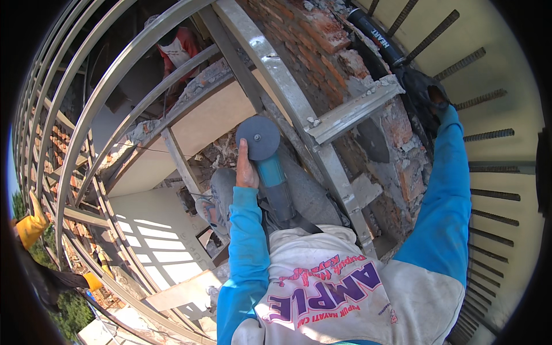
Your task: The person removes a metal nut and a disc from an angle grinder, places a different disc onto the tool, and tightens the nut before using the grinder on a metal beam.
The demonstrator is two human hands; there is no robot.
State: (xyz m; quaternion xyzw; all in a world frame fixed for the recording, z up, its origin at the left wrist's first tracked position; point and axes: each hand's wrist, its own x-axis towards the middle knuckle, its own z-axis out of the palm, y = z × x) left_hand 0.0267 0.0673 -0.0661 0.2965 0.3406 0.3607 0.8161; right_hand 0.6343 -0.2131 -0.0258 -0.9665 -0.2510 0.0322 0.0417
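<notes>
Grinder position: The angle grinder [273,185] lies in front of your torso, over your grey trousers [307,192], disc end pointing away from you.
Disc: The grey disc [261,127] is mounted, its hub in plain sight; judged at rest, since your finger lies on it. It is apart from the steel beam [279,72].
Work done: Brickwork [313,54] stands broken open, and reinforcing bars [483,99] project from the pale wall.
Work left: Loose debris remains on the broken masonry; a metal channel [356,112] is in place across the beam. No cutting is under way, in my judgement; further progress cannot be established.
Left arm pose: Your forearm runs forward beside the grinder; the left hand [247,171] has its fingers extended, one over the disc's near-left edge.
Left grip: Contact with the disc confirmed; whether the hand grasps anything is hidden.
Right arm pose: Your arm reaches far forward and right, the right hand [439,99] at a black bag [415,86] near a black cylinder [374,35].
Right grip: Shadowed; cannot tell.
</notes>
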